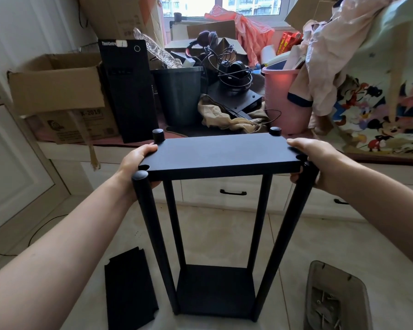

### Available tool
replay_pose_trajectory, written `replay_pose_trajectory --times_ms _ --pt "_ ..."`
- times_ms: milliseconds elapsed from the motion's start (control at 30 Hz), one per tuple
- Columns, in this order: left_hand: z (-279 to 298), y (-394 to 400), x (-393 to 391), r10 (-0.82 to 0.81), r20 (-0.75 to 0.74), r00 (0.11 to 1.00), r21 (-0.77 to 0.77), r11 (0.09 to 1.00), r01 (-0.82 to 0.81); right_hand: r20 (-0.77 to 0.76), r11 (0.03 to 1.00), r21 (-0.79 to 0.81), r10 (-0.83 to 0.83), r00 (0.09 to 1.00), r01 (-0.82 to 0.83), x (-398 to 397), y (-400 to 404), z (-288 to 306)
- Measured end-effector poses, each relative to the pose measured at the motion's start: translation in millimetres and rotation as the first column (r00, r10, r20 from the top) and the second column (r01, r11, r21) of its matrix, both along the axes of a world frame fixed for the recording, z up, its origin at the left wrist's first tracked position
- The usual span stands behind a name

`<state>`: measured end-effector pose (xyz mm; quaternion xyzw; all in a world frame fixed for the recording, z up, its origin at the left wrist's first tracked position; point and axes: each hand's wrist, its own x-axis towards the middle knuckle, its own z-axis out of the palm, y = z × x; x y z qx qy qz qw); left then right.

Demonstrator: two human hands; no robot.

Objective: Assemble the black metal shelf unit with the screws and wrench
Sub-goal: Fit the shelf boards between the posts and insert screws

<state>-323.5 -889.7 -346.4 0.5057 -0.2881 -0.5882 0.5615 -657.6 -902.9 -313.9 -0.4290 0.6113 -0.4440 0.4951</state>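
Note:
A black metal shelf unit stands upright on the floor, with round posts such as the near left one (153, 234) joined to a bottom shelf panel (216, 290). A top shelf panel (221, 153) sits level between the post tops. My left hand (138, 160) grips its left edge, thumb on top. My right hand (308, 160) grips its right edge in the same way. A loose black shelf panel (129, 291) lies flat on the floor at the lower left. A grey tray (339, 277) at the lower right holds several screws (327, 310). No wrench is visible.
Behind the unit runs a low white cabinet (229, 189) with drawer handles. Its top is crowded with cardboard boxes (57, 91), a black computer tower (129, 91), a dark bin (179, 96), headphones, cables and a pink bucket (284, 101). Clothes hang at the right.

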Motion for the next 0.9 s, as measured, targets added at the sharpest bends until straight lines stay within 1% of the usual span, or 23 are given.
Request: replay_pose_trajectory --times_ms 100,233,300,333,467,633,700,767,900 --pt "-2.6 -1.9 1.0 0.006 0.004 1.0 -0.007 1.0 -0.006 -0.028 0.999 0.037 0.005 1.0 -0.004 0.8 -3.1 0.7" --pt "-3.9 -1.8 -2.8 0.031 -0.013 0.999 -0.023 0.999 -0.031 -0.12 0.998 0.055 -0.003 0.993 0.009 1.0 -8.3 1.4" --pt "-5.4 -2.2 -5.3 0.053 -0.002 0.999 -0.045 0.998 -0.053 -0.161 0.997 0.071 -0.003 0.987 0.015 1.0 -11.5 0.4" --pt "-6.3 -2.1 -6.2 0.068 0.011 0.998 -0.055 0.996 -0.067 -0.157 0.996 0.085 0.003 0.988 0.011 1.5 -12.3 0.2" --pt "-5.9 -0.1 -7.2 0.112 0.052 0.992 -0.066 0.992 -0.108 -0.079 0.992 0.129 0.017 0.997 -0.007 1.0 -13.6 -1.0" --pt "-4.4 2.4 -2.3 0.048 0.115 0.992 -0.042 0.998 -0.043 -0.013 0.991 0.128 0.025 1.0 -0.023 -2.1 -13.2 -4.9" --pt "-4.3 4.8 -2.8 -0.001 0.099 0.995 -0.018 1.0 0.003 0.063 0.984 0.161 0.069 0.996 -0.078 -4.9 -11.8 -4.8" --pt "-5.0 6.5 -4.6 -0.024 0.057 0.998 -0.023 0.999 0.025 0.178 0.969 0.191 0.124 0.976 -0.158 -8.2 -9.5 -3.8" --pt "-7.9 7.0 -6.8 -0.013 0.054 0.998 -0.072 0.997 0.016 0.301 0.964 0.154 0.161 0.94 -0.215 -14.0 -7.6 -9.3"
